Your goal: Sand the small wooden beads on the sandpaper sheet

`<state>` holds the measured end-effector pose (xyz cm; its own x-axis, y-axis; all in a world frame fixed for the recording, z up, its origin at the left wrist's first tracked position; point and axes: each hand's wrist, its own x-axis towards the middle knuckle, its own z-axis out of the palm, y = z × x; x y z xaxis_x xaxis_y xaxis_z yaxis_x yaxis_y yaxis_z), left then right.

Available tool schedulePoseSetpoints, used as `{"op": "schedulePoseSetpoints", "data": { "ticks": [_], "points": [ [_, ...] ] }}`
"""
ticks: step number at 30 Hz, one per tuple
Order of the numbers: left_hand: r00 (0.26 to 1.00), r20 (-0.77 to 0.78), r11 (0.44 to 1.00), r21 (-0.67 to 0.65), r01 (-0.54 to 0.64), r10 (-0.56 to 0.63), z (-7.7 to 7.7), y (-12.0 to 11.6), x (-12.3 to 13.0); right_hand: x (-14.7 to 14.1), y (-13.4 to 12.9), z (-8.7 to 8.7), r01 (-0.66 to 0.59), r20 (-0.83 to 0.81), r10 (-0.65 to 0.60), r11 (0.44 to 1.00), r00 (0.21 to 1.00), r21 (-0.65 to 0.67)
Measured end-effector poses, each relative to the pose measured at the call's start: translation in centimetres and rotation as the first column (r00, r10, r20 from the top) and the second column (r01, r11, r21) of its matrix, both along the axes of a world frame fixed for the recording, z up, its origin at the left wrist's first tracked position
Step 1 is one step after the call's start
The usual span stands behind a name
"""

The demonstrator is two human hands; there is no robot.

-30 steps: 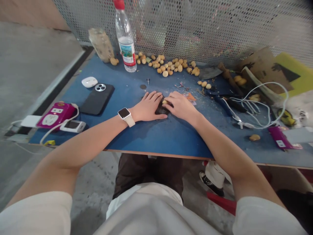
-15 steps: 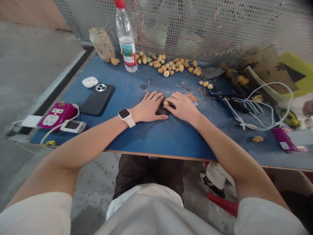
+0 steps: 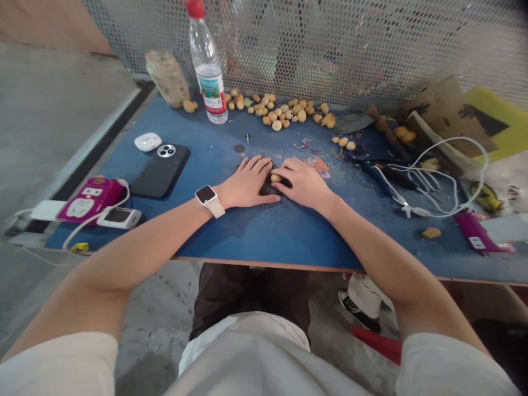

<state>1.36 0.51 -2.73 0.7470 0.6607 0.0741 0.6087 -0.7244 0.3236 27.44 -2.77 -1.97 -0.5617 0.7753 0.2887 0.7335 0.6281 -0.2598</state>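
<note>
My left hand point(image 3: 252, 184), with a watch point(image 3: 205, 194) on its wrist, lies flat with its fingers stretched out over a dark patch point(image 3: 269, 187) on the tabletop. Whether this patch is a sheet cannot be told, as both hands cover much of it. Fingers and thumb of my right hand point(image 3: 304, 183) close on a small tan gourd point(image 3: 275, 178), held low over the same patch. Several similar gourds point(image 3: 284, 113) lie loose along the back of the table.
On the blue table point(image 3: 264, 236), a water bottle point(image 3: 212, 91) stands behind a phone point(image 3: 161, 171) and a white case point(image 3: 148, 142). A purple power strip point(image 3: 93, 199) sits left. White cable point(image 3: 457, 140), a fork-like tool point(image 3: 423, 179) and cardboard point(image 3: 447, 113) lie right. A perforated metal screen point(image 3: 350, 52) rises behind.
The view has shifted slightly. My left hand stays flat, and my right hand still holds the small gourd close to the dark patch, nearly in the same spot.
</note>
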Motion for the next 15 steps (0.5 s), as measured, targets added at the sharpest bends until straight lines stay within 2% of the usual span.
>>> {"op": "schedulePoseSetpoints", "data": {
  "ticks": [4, 7, 9, 11, 12, 13, 15],
  "points": [
    [1.0, -0.018, 1.0, -0.004, -0.01, 0.01, 0.1, 0.0, -0.1, -0.5, -0.4, 0.2, 0.007, -0.03, -0.007, 1.0, 1.0, 0.003],
    [1.0, -0.016, 1.0, -0.016, 0.003, -0.003, 0.2, 0.1, -0.3, -0.1, -0.6, 1.0, 0.056, -0.04, -0.055, 0.998, 0.998, 0.028],
    [1.0, -0.018, 1.0, -0.03, 0.01, -0.01, 0.2, 0.2, -0.3, 1.4, -0.9, 2.0, 0.151, -0.037, -0.149, 0.987, 0.988, 0.056],
    [1.0, -0.023, 0.999, -0.043, 0.012, -0.013, 0.3, 0.3, -0.4, 4.4, -1.6, 3.5, 0.309, 0.003, -0.31, 0.949, 0.951, 0.064],
    [1.0, -0.023, 0.999, -0.046, 0.012, -0.013, 0.2, 0.4, -0.4, 6.5, -2.1, 4.2, 0.418, 0.058, -0.42, 0.907, 0.906, 0.047],
    [1.0, -0.02, 0.999, -0.047, 0.014, -0.015, 0.2, 0.4, -0.4, 8.9, -2.8, 5.0, 0.541, 0.141, -0.539, 0.841, 0.831, 0.024],
    [1.0, -0.009, 0.999, -0.04, 0.012, -0.013, 0.3, 0.4, -0.3, 14.6, -4.5, 6.0, 0.771, 0.344, -0.733, 0.636, 0.587, 0.04]
  ]
}}
